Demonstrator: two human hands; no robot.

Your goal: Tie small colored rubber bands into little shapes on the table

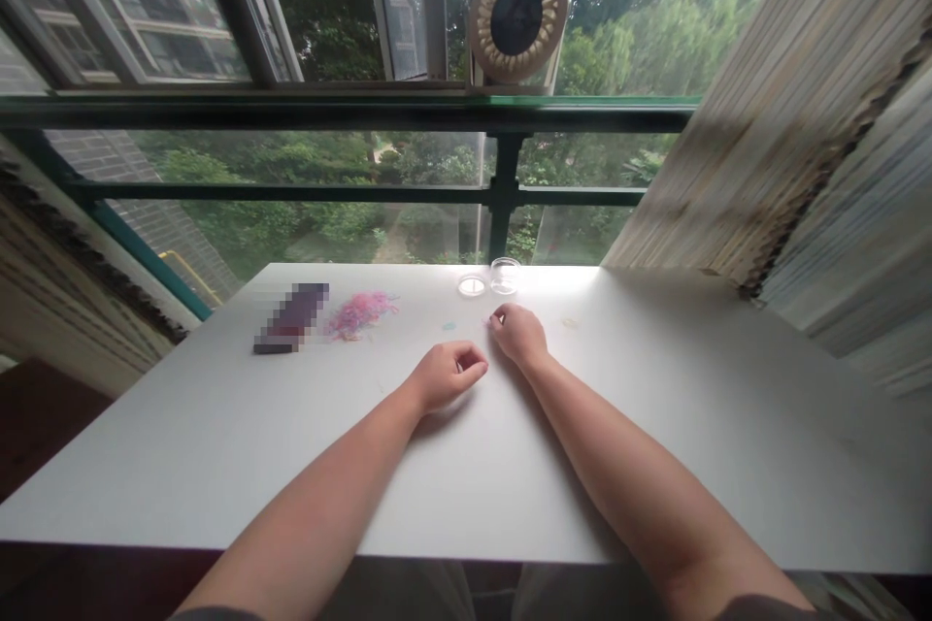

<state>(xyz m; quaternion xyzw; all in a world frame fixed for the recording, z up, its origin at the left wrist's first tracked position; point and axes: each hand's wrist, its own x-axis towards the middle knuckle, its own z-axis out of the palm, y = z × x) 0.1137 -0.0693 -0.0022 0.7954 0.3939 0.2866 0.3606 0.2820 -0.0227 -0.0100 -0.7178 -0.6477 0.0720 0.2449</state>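
Note:
My left hand point(449, 375) is over the middle of the white table, its fingers curled together in a pinch; anything between the fingertips is too small to make out. Slightly farther off and to the right, my right hand point(515, 332) rests low at the tabletop, fingers closed by a small pinkish bit point(486, 322). Beyond it stand a clear round container point(505, 277) and a clear round lid or dish point(472, 286). A small light-blue piece point(449, 326) lies left of my right hand, a pale yellow one point(570, 322) right of it.
A loose pile of pink and purple strands or bands point(360, 314) lies left on the white table point(655, 388). Beside it is a dark, partly pixelated box-like object point(295, 318). A round fan-like device point(518, 15) stands behind, at the green window railing point(291, 116). Curtains hang at both sides.

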